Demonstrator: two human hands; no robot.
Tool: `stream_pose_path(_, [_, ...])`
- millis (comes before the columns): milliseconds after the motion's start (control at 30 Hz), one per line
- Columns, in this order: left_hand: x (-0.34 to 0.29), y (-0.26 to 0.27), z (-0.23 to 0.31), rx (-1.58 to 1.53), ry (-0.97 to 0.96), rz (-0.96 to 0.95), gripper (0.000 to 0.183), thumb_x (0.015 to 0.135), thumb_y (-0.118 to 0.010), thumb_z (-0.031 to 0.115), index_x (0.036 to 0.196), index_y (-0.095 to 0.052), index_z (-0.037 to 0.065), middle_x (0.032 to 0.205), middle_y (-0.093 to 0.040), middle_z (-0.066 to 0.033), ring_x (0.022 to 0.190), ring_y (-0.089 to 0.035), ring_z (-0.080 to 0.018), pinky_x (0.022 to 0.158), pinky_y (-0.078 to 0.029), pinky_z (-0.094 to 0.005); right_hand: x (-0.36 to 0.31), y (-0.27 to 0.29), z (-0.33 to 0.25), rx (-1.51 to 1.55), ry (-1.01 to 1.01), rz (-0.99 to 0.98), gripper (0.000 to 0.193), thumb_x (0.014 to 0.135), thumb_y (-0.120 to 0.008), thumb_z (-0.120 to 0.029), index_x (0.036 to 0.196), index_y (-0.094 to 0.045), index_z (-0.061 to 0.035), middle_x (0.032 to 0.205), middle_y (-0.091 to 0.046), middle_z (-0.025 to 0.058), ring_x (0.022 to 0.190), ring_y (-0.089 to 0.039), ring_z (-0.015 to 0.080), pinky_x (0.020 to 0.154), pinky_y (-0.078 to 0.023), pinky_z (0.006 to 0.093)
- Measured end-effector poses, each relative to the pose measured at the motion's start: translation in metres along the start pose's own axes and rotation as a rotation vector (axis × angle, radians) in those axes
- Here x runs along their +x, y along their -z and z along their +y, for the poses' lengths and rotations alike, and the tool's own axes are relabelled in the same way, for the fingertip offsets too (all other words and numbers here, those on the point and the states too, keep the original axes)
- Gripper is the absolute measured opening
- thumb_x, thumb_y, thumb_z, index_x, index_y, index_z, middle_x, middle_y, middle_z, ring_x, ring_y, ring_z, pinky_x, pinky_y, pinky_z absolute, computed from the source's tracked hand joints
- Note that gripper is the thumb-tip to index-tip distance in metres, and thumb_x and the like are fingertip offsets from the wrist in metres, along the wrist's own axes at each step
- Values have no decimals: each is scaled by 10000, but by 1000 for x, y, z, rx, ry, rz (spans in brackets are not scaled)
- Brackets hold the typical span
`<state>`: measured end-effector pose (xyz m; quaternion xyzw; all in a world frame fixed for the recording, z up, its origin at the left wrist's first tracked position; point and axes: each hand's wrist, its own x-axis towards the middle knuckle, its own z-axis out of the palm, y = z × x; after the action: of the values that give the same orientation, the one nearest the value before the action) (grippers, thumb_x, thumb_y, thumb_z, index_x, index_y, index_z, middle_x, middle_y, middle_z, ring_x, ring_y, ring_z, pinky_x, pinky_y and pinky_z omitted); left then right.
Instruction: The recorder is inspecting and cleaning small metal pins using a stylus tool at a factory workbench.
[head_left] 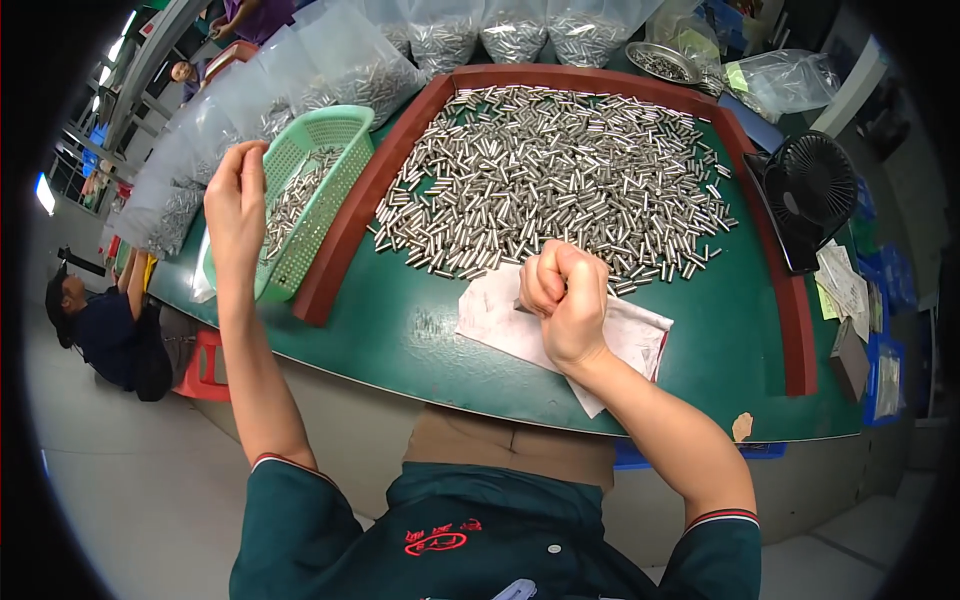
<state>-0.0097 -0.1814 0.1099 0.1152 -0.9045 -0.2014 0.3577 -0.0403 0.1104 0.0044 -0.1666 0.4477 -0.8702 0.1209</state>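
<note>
My left hand (238, 205) is raised at the near left side of a green plastic basket (330, 215), its fingers bent and pressed together; whatever they may hold is hidden. In the basket lie short metal pins (300, 200). Above a stained white cloth (500, 315), my right hand (568, 300) is closed in a fist. A small dark grey end shows beside its fingers, too little to name. Just beyond this hand spreads a wide heap of shiny metal pins (560, 180) on the green tabletop (400, 345).
Red-brown rails (345, 235) border the heap on three sides. Clear bags of pins (365, 75) line the far and left edges. A black fan (815, 185) and papers (843, 280) stand right. A round metal dish (660, 62) is far right. A seated person (110, 330) is left.
</note>
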Motion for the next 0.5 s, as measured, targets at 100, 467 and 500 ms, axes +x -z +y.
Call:
stream_pose_path(100, [7, -3, 4, 300, -35, -51, 355, 816, -558, 279, 1058, -548, 18, 1066, -556, -162, 998, -524, -317, 867, -391, -343, 0, -2, -1, -36, 15, -5, 310, 789, -314, -152, 496, -279, -57, 441, -301, 22, 405, -252, 81, 393, -195, 237])
stream_pose_path(467, [7, -155, 86, -192, -340, -519, 188, 701, -641, 115, 871, -628, 33, 784, -597, -80, 724, -557, -179, 667, -446, -298, 1, 0, -1, -33, -16, -15, 334, 809, -315, -184, 500, -280, -61, 446, -308, 23, 413, -251, 84, 401, -198, 240])
stream_pose_path(500, [9, -164, 88, -193, -390, -537, 187, 684, -648, 116, 857, -634, 48, 774, -596, -71, 730, -552, -186, 676, -442, -307, 0, 1, -1, -36, -15, -13, 334, 809, -315, -184, 500, -280, -61, 446, -308, 23, 413, -251, 84, 401, -198, 240])
